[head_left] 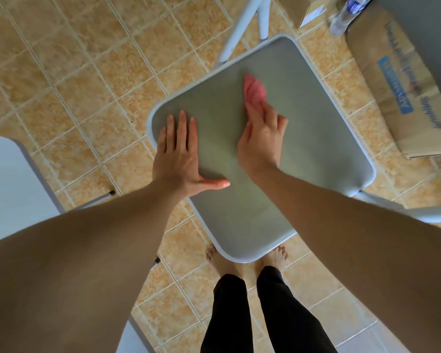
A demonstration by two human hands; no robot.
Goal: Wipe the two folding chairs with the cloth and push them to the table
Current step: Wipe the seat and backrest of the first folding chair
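1. Standing at the near corner of the chair seat (pixel 316 123), the person has both bare feet (pixel 222 261) on the tiled floor (pixel 74 85), partly under that corner.
2. Seat position: centre of view and level. It is turned on the diagonal, with one rounded corner pointing near at the feet and the opposite corner pointing far. Its sides look about equal, so no long axis can be told.
3. Left hand (pixel 181 159): laid flat on the seat's left corner. The fingers are straight and point far, and the thumb is spread to the right. The grip is wide and holds nothing.
4. Right hand (pixel 262 143): over the middle of the seat, with its grip closed on the cloth (pixel 255 93). One finger reaches along the cloth and the others are curled. The hand is blurred, so the thumb's place cannot be told.
5. Cloth: pink and bunched into a narrow strip that lies on the seat. Its long axis runs near to far, and its free tip points far and slightly left, beyond the fingers.
6. Second chair (pixel 10 179): a pale panel at the left edge, well apart from the seat and partly hidden by the left forearm.
7. Other items:
   - White tubular legs (pixel 239 29) stand just beyond the seat's far corner.
   - A flattened cardboard box (pixel 405 98) lies on the floor to the right.
   - A clear bottle (pixel 344 16) stands at the box's far end.
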